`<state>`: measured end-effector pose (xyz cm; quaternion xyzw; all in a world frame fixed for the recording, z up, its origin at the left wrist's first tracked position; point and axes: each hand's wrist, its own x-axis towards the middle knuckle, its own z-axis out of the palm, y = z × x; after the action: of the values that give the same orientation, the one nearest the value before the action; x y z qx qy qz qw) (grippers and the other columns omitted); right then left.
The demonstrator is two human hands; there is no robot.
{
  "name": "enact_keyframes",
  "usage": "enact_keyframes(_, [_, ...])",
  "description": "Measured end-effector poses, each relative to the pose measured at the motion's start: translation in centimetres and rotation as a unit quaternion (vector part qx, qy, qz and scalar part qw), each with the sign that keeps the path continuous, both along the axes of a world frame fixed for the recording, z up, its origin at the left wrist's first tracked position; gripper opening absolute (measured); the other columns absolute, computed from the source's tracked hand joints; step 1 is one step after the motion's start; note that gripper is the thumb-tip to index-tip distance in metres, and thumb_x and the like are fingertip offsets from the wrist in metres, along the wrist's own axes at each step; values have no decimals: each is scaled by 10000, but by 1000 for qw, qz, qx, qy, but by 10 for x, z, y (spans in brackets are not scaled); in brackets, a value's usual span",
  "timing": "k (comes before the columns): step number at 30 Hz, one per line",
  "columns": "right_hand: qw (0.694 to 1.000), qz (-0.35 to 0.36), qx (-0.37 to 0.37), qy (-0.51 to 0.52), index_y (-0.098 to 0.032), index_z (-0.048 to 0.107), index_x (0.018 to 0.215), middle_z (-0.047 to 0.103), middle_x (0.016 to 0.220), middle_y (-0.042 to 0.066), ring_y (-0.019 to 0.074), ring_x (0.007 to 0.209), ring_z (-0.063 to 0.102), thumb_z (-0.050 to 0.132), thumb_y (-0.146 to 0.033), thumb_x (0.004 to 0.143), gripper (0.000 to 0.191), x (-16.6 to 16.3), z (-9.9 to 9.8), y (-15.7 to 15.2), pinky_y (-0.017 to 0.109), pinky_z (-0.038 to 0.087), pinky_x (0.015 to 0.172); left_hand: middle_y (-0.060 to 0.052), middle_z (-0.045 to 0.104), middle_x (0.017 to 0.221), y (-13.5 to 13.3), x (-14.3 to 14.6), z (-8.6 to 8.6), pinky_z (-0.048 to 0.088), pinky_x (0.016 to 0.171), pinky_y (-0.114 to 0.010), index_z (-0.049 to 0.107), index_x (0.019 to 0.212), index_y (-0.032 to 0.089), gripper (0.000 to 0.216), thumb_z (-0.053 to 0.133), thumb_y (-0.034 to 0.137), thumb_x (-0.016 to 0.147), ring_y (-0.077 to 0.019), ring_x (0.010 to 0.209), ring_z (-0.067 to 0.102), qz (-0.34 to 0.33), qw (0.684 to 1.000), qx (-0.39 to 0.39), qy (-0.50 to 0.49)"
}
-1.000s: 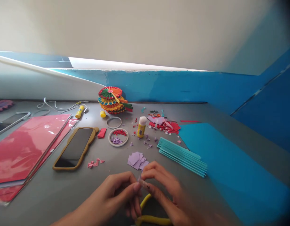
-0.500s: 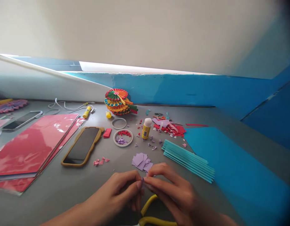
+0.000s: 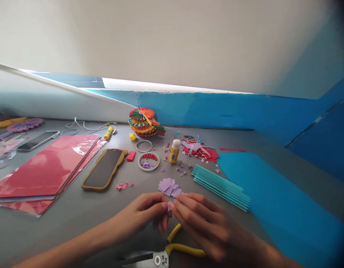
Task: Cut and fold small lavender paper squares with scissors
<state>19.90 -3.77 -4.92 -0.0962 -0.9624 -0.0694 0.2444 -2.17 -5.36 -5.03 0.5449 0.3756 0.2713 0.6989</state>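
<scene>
My left hand (image 3: 145,214) and my right hand (image 3: 201,221) meet fingertip to fingertip low in the view, both pinching one tiny lilac paper piece (image 3: 169,206). Just beyond them lies a small heap of lilac paper squares (image 3: 169,186). Yellow-handled scissors (image 3: 172,250) lie on the grey table (image 3: 77,223) under my hands. A pleated teal paper strip (image 3: 220,186) lies to the right of the squares.
A yellow glue stick (image 3: 174,151) stands behind the squares, beside a round lid (image 3: 148,161) of paper bits. A phone in a tan case (image 3: 104,168), red sheets (image 3: 46,167), a blue sheet (image 3: 272,197), a colourful paper fan stack (image 3: 142,122) and red scraps (image 3: 202,152) surround them.
The view has dropped and shifted, so the scissors' blades now show. My hands have stayed together on the lilac piece, fingers drawing closer into a tighter pinch.
</scene>
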Motion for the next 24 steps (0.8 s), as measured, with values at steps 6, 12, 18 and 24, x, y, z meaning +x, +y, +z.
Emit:
enact_keyframes(6, [999,-16,33,-13,6,605,1169,669,1107,145,266,1104,577,302,-88,993,363,-1,-3,-3,394,455,993,12,533,695,1,0,-3,375,641,-229,539,789,144,312,459,411,930,-121,665,482,-10,999,39,21])
enact_keyframes(12, [999,-33,-12,34,-18,585,1180,676,1067,172,284,1076,587,346,-106,980,324,-5,-4,-6,425,513,889,12,531,706,0,-2,3,389,676,-236,537,778,151,313,434,401,936,-134,694,500,-19,995,70,62])
enact_keyframes(18, [911,-52,-384,145,-179,584,1120,634,1020,70,161,927,607,441,-101,964,225,-12,-8,-11,276,533,801,22,488,708,-4,-4,11,362,644,-229,559,806,152,298,429,388,933,-138,706,479,-31,988,95,116])
enact_keyframes(24, [959,-45,-238,146,-123,567,1169,646,1031,111,209,958,600,411,-107,967,256,-10,-11,-10,348,521,834,19,488,709,-6,-1,8,353,653,-237,541,779,150,263,442,343,927,-136,705,461,-19,992,72,99])
